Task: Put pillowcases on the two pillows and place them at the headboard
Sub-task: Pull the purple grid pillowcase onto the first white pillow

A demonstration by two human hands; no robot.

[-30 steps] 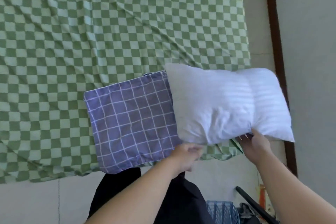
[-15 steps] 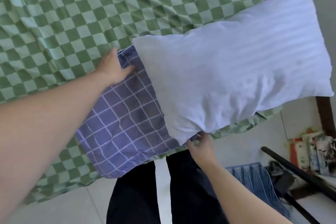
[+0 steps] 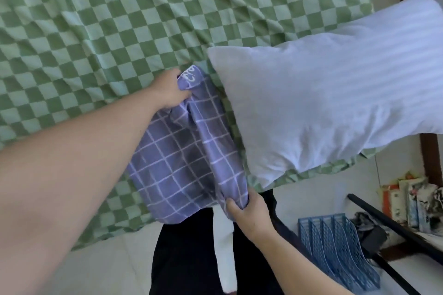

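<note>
Item: pillowcase [image 3: 182, 158], purple with white grid, is lying at the near edge of the bed [image 3: 96, 31], bunched along its right-hand side.

Item: pillow [image 3: 330, 100], white, striped, is resting on the bed just beside the pillowcase at its 3 o'clock, long axis running from about 8 o'clock toward 2 o'clock, near corner pointing at the pillowcase's gathered edge.

Left hand [image 3: 171, 91]: is pinching the far corner of that edge, fingers curled into the cloth.

Right hand [image 3: 249, 211]: is gripping the near corner of the same edge, at 6 o'clock from the left hand and the nearer of the two to the pillow's low corner.

Judgement: the opening seems to be facing the pillow, so the coming move is likely turning on spreading this edge toward 3 o'clock.

Change: half a second ago the left hand was lying flat on the cloth and the right hand was under the pillow's corner; both are now on the pillowcase.
</note>
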